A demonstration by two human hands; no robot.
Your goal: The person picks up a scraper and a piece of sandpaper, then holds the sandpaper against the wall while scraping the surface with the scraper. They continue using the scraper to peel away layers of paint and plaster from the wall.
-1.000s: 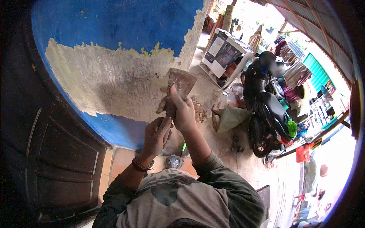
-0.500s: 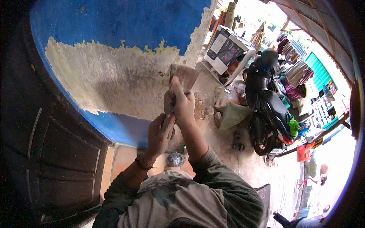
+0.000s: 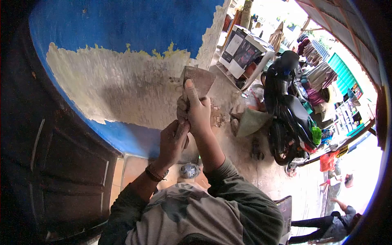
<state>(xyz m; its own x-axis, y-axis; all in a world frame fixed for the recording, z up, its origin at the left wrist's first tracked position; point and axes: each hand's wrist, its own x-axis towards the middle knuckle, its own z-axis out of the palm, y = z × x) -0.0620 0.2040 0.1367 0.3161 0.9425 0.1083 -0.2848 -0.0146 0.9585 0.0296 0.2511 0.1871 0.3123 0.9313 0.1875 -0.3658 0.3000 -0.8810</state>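
Observation:
Both my hands are closed on a paint scraper with a broad, dull trapezoid blade (image 3: 201,78). My right hand (image 3: 197,114) grips it just below the blade, with the thumb stretched up along the metal. Lower down, my left hand (image 3: 172,141) wraps round the handle end, close against the right wrist. Most of the handle is hidden by the fingers. In this view the blade overlaps the edge of a wall (image 3: 122,90), where a bare, grey patch shows between areas of blue paint.
A dark panelled door (image 3: 69,163) stands at left. Rubble (image 3: 220,116) and a greenish sack (image 3: 252,122) lie by the wall's foot. To the right are a motorbike (image 3: 292,110) and a white cabinet (image 3: 241,53). A person (image 3: 339,224) is at lower right.
My hands and the scraper have shifted only slightly, and the grip stays the same. At lower right the person has come further into view, with legs and an arm showing.

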